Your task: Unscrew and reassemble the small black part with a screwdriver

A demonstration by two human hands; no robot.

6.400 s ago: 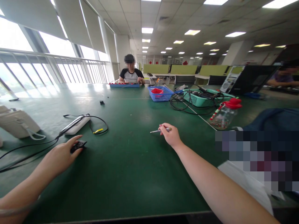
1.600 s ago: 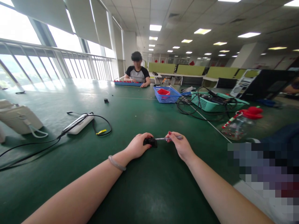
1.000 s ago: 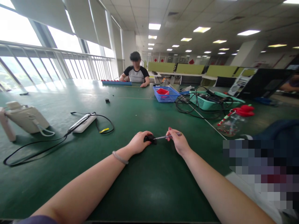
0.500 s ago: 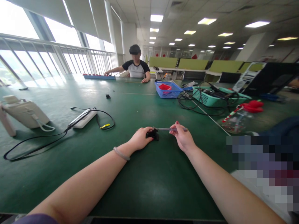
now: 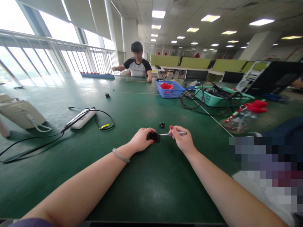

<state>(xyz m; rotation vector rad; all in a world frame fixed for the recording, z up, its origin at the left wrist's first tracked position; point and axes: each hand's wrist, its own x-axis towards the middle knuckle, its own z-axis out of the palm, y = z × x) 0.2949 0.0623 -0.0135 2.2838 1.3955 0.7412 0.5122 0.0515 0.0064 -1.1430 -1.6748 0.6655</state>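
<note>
My left hand is closed on a small black plastic part resting on the green table. Between the fingers of my right hand is a slim screwdriver with a metal shaft, held nearly level. Its tip meets the right side of the black part, and the exact contact point is too small to make out. Just beyond, a small black piece with shiny bits lies loose on the table, apart from both hands.
A white power bank with a black cable lies left, near a beige bag. Rightward stand a blue basket, a teal basket with cables, and a red-topped bottle. Another person sits across the table.
A small piece that was at the black part now lies loose beyond it. The screwdriver has shifted slightly down and left. Across the table, the person's arm has lifted from the blue tray.
</note>
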